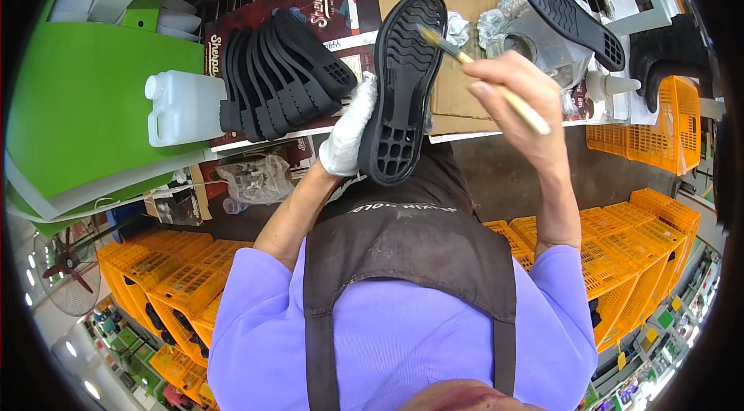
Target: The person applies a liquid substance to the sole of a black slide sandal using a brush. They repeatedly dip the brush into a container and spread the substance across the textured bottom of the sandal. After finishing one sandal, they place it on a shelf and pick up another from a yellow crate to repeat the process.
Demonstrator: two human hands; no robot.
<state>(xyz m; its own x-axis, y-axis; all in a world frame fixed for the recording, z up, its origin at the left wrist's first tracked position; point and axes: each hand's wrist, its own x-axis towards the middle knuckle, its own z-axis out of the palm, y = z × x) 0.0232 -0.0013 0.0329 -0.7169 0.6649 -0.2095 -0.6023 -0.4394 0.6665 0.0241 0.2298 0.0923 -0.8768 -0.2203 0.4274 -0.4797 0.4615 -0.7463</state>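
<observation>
My left hand (pixel 349 130), in a white glove, grips the edge of a black shoe sole (pixel 401 77). The sole stands lengthwise before me, its wavy-ribbed and grid-patterned inner face turned up. In my bare right hand (pixel 521 105) is a brush (pixel 448 46) with a pale handle. Its bristles lie over the upper part of the sole; whether they touch it I cannot tell. To the left, several more black soles (pixel 271 77) lean together in a row. Another sole (pixel 573 19) rests at the right, on top of a see-through plastic container (pixel 554 53).
A white plastic jug (pixel 188 110) stands left of the row of soles. Cardboard (pixel 465 101) covers the bench, with crumpled white paper (pixel 458 29) on it. A squeeze bottle (pixel 612 85) lies at the right. Orange crates (pixel 647 132) stand at the right and behind me.
</observation>
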